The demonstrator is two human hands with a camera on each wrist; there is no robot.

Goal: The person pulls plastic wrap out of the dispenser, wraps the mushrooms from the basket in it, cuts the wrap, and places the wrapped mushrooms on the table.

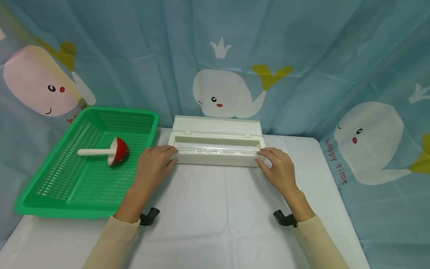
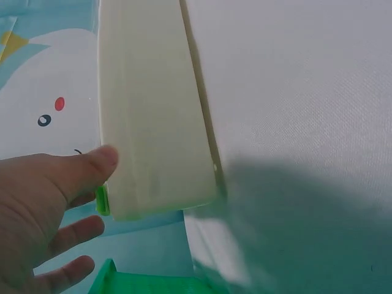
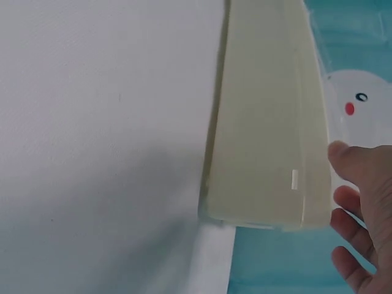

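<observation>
Head view bright and diffusely lit; yellowish cast on the upper-left curtain [image 1: 20, 22], broken white glints along the clear film [image 1: 215, 152], faint soft shadows on the white cloth [image 1: 201, 209]. Both wrist views dimmer and greyer, with broad, soft-edged shadows across the cloth; surface detail on the pale box [image 2: 153, 110] is soft.

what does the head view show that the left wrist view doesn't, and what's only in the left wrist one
Only the head view: the right hand, the red and white mushroom-shaped item lying in the green basket, and the white roll inside the long pale box.

Only the left wrist view: a small bright green piece at the box's end.

Both: the left hand at the box, the box's outside, part of the basket, the white tabletop and the whale-print curtain.
</observation>
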